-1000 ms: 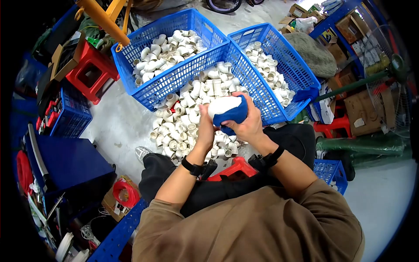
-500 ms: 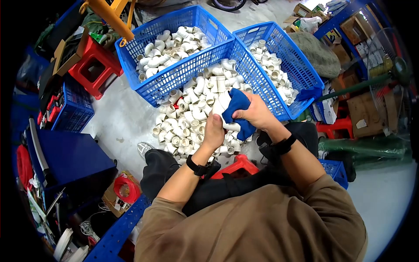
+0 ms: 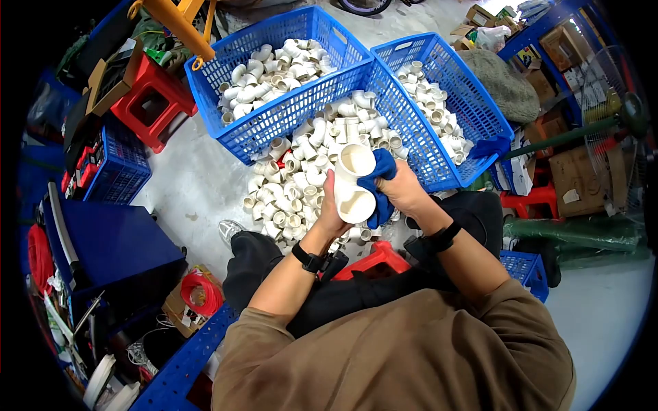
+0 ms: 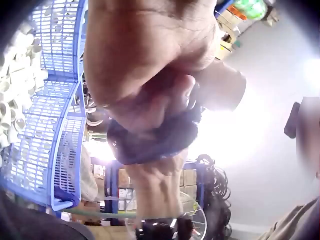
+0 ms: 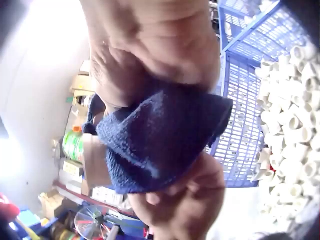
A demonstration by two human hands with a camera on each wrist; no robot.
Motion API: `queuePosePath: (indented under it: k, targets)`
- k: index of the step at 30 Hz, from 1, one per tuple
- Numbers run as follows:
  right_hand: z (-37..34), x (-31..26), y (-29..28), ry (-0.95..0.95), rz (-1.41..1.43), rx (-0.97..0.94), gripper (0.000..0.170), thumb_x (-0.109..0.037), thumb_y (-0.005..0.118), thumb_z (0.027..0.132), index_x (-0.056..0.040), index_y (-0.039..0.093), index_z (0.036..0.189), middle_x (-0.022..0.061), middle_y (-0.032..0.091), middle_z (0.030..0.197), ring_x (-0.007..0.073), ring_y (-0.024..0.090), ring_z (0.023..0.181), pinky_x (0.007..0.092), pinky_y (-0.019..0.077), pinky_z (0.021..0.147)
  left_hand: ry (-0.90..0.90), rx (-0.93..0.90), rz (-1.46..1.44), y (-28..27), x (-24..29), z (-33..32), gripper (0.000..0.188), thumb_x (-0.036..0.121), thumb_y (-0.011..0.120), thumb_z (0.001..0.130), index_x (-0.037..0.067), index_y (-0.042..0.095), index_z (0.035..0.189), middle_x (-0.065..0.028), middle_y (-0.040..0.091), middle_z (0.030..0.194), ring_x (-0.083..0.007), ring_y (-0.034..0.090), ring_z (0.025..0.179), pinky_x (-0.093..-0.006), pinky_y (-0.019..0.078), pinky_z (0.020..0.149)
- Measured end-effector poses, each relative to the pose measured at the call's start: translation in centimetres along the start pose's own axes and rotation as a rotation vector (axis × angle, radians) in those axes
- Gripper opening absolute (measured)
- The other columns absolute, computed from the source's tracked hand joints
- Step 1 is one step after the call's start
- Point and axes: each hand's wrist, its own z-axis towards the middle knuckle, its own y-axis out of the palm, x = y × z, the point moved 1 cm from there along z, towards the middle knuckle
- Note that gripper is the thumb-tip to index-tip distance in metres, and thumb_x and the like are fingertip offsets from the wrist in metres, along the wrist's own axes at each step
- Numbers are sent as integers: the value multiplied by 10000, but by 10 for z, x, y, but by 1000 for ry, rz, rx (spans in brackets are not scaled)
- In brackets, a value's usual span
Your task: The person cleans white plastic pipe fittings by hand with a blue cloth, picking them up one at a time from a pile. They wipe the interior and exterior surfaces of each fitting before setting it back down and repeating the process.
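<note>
A white plastic pipe fitting (image 3: 345, 182) is held up in front of the person, its two round openings turned toward the head camera. On its left side the left hand (image 3: 330, 211) grips it, thumb along the wall. The right hand (image 3: 404, 188) pinches a dark blue cloth (image 3: 381, 179) against the fitting's right side. In the right wrist view the cloth (image 5: 160, 140) drapes over much of the fitting, and one end (image 5: 95, 160) sticks out. The left wrist view shows the other end (image 4: 225, 86) beyond the left hand (image 4: 150, 50), whose fingertips are mostly hidden.
A heap of white pipe fittings (image 3: 308, 157) lies on the floor below the hands. Behind it stand two blue crates, the left crate (image 3: 274, 103) and the right crate (image 3: 480, 116), both holding fittings. Red stools (image 3: 154, 103) and a blue cabinet (image 3: 120, 250) flank the person.
The fitting has been turned so that both openings now face the head camera. The cloth, earlier wrapped over its front and middle, has shifted to its right side with the right hand.
</note>
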Motion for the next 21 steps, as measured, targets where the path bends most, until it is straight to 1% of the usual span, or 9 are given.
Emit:
queuePosePath:
  k: [5,6,7,10,13,14,15,17,21]
  targets:
    - [3,-11,9,-97,-303,33,269,-47,716,892,1,665,1151,54,700,1124,119,636,996,301,497,917,-63,-8,-239,2,12,4,747,683,249,996,116,440,1444,-86,630,1214,-205,656,1040,-362,552,870]
    - [5,-13,8,-262,-568,91,306,37,663,873,-10,660,1175,61,686,1169,120,624,1042,310,485,943,-54,-262,-314,3,22,4,720,688,271,991,109,502,1351,-57,665,1039,-169,674,829,-305,532,630]
    - [8,-12,5,-303,-690,114,338,40,663,863,-10,641,1196,77,660,1226,124,609,1091,309,482,956,2,212,-126,15,23,4,682,715,308,970,120,593,1142,-14,551,653,-104,411,466,-275,311,446]
    - [8,0,-2,23,-79,95,645,-20,706,847,-30,443,1435,120,608,1304,170,587,1150,306,466,989,150,407,93,-10,27,11,633,657,323,1004,99,620,1038,39,465,600,-76,369,466,-248,292,446]
    - [5,12,13,141,-174,42,745,-236,732,908,-37,340,1510,135,565,1337,178,561,1181,300,470,974,271,631,514,-14,29,13,546,554,405,1032,80,655,929,29,519,624,-50,450,526,-224,331,476]
    - [13,27,16,97,-286,66,676,-307,723,924,-37,414,1461,107,610,1256,150,594,1096,279,485,922,223,584,619,-26,26,13,560,526,435,1033,40,687,913,-1,588,684,-62,491,569,-233,356,502]
    - [19,29,22,103,-288,53,676,-307,723,924,-37,414,1461,107,610,1256,150,594,1096,279,485,922,249,595,858,-28,28,15,681,559,423,1023,-68,688,1013,-115,673,752,-194,624,714,-324,492,686]
    - [37,35,32,178,-87,86,556,-295,717,926,-17,516,1364,81,654,1164,117,615,1001,259,488,867,125,677,917,-42,37,17,721,584,418,1013,-85,685,1024,-184,692,801,-273,651,811,-373,498,814]
    - [93,37,44,180,-385,231,422,-250,719,914,3,618,1236,84,691,1067,94,637,869,237,505,752,216,767,877,-63,80,8,770,603,314,1029,-82,658,1102,-184,669,835,-246,611,753,-394,485,718]
